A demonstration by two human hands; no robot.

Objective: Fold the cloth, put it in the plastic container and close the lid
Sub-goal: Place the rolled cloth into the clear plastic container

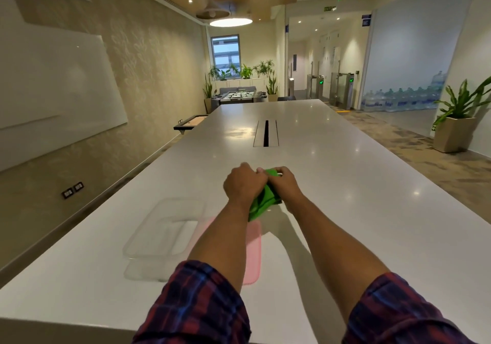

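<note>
Both hands, left hand [243, 183] and right hand [285, 184], are gripping the bunched green cloth [265, 200] in closed fingers above the white surface [345, 210], beyond the clear container [164, 229] and pink lid [253, 253].

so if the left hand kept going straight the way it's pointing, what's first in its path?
Left hand points away down the white table. Past the green cloth it grips, the way looks free; the cable slot lies farther on, slightly right.
</note>
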